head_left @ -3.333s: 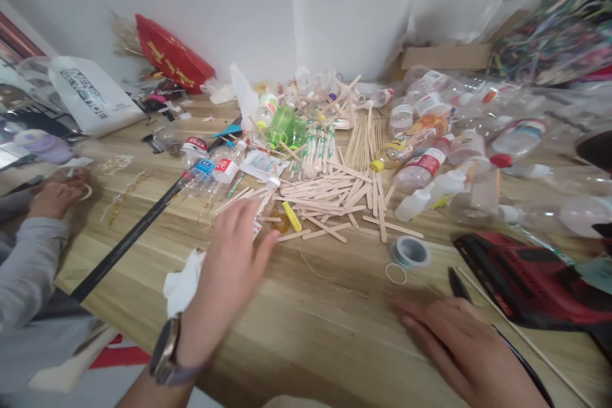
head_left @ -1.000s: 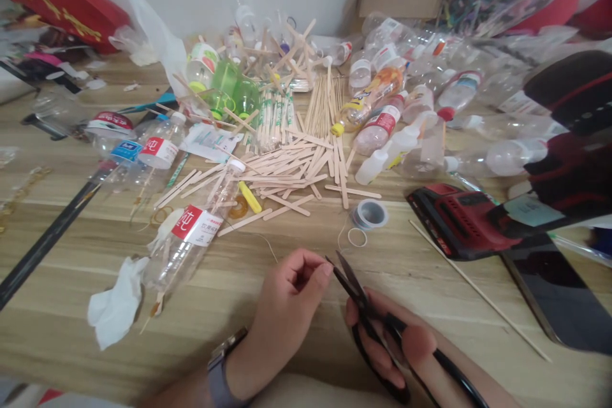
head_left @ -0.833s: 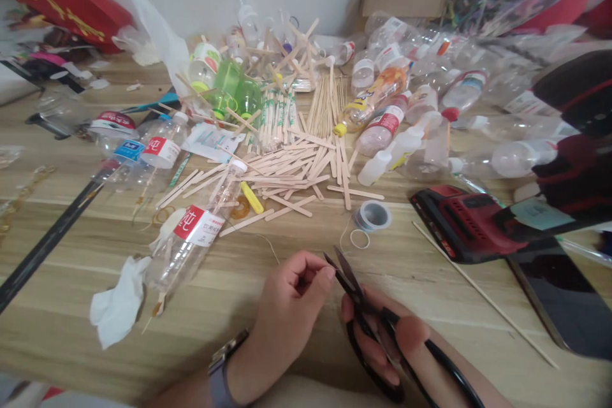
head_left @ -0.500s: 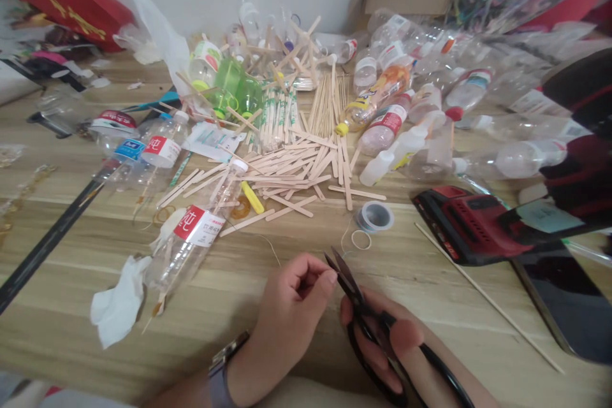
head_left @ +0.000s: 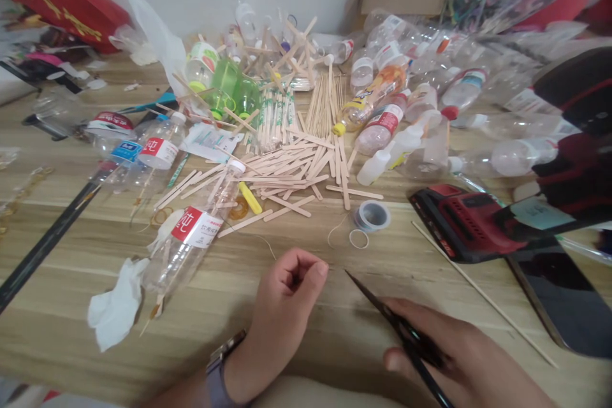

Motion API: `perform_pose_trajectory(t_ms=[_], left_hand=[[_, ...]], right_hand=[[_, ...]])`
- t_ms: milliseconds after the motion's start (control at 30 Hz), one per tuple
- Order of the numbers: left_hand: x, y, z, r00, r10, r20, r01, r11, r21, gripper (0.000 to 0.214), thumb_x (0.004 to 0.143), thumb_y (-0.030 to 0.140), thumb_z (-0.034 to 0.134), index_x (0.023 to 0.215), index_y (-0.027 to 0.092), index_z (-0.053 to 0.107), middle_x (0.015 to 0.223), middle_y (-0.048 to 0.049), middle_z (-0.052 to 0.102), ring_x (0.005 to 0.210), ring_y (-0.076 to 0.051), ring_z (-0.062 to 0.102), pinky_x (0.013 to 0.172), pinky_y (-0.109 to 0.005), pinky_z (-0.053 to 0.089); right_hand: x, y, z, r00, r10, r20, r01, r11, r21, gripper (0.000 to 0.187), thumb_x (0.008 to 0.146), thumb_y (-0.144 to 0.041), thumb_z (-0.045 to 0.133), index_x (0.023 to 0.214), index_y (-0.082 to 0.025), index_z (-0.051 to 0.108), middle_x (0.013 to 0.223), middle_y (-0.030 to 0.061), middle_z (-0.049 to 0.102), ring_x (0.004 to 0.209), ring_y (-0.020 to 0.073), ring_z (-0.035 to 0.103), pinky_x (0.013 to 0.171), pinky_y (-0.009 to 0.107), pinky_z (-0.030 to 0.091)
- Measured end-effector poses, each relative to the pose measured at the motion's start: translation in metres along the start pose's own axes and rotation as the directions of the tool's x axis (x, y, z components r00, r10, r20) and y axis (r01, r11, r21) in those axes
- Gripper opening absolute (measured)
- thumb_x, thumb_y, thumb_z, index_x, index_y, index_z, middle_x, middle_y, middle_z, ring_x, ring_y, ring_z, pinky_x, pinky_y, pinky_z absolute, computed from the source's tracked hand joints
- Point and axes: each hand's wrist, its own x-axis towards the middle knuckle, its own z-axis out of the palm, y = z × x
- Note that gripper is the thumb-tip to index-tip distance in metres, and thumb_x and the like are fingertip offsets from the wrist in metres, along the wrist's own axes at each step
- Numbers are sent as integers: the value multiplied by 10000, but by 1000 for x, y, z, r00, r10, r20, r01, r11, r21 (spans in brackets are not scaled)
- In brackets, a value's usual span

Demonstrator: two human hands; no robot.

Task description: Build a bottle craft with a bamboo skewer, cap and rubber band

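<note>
My left hand (head_left: pixel 291 296), a watch at its wrist, is closed in a pinch above the table. A thin thread (head_left: pixel 268 243) runs from near the bottle towards it; the part between the fingertips is too fine to see. To the right, my right hand (head_left: pixel 444 338) is wrapped round black scissors (head_left: pixel 382 309), their blades together and pointing up-left, apart from the left hand. A clear bottle (head_left: pixel 191 229) with a red and white label lies left of my hands, a stick along it. Beyond my hands are a small grey tub (head_left: pixel 371 215) and a pale ring (head_left: pixel 359 240).
Wooden craft sticks (head_left: pixel 291 169) are heaped mid-table, with plastic bottles (head_left: pixel 382 118) behind. A red and black power tool (head_left: pixel 473 220) and a dark phone (head_left: pixel 559 296) are at right, near a thin stick (head_left: pixel 482 293). A crumpled tissue (head_left: pixel 117 306) lies at left.
The scissors have closed and moved right and down, away from my left fingertips. My left hand stays pinched, shifted slightly left. The thread by the tub now lies loose in a curve.
</note>
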Motion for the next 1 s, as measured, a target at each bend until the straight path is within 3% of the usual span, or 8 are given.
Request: perform_pose_trajectory(t_ms=[133,267,400,567,667,800,867,1000], left_hand=[[1,-3,1,1000,-26,9,27,999,-30,279,837,439,592,746,176,587,569,60,435,520,-85,347,477,-203,285],[1,-5,2,1000,-1,18,2,999,-38,264,838,427,596,750,178,595,602,46,475,565,-96,395,512,-206,320],[1,-4,2,999,-1,45,1,1000,-9,255,839,418,593,754,178,601,620,40,499,584,-102,417,533,-213,333],[2,-1,3,996,-8,91,7,1000,2,257,830,406,597,734,168,604,629,33,518,596,-104,431,547,-218,337],[3,-1,3,994,-22,104,22,1000,2,253,823,401,602,741,163,616,636,32,533,597,-103,437,550,-222,335],[4,-2,4,989,-68,135,69,998,-4,242,806,386,613,723,159,623,597,46,498,555,-92,394,515,-227,291],[4,-2,5,986,-72,152,76,997,-24,238,797,381,625,715,158,628,584,51,484,542,-87,376,505,-230,274],[5,-3,5,968,-124,219,167,969,-185,284,754,430,680,723,153,629,523,73,429,480,-70,319,467,-233,226]], right_hand=[[-18,24,-13,974,-221,-45,193,919,-345,493,825,-184,538,1301,-308,552,1004,42,753,767,209,745,582,259,609],[-9,18,-24,921,-380,-83,278,793,-541,313,907,-240,432,1147,-274,630,951,50,760,736,220,739,579,302,594],[36,0,-18,946,-273,-177,88,739,-667,244,941,-238,417,933,-238,661,827,52,727,639,209,696,537,302,510],[70,4,1,978,-152,-146,-2,684,-730,180,909,-176,475,819,-205,628,814,51,667,621,215,660,519,307,433],[60,5,-5,979,-161,-122,38,739,-673,209,933,-219,449,791,-209,603,744,35,634,627,203,652,541,298,446],[42,-13,-16,970,-197,-143,137,928,-348,202,954,-275,437,832,-225,590,736,13,620,626,150,629,529,238,464],[40,-24,-13,952,-242,-189,197,954,-228,158,948,-249,457,875,-229,595,750,7,616,648,137,618,554,222,474],[47,-31,2,926,-325,-194,300,942,-149,130,929,-175,480,887,-227,591,776,11,616,705,140,619,613,231,485]])
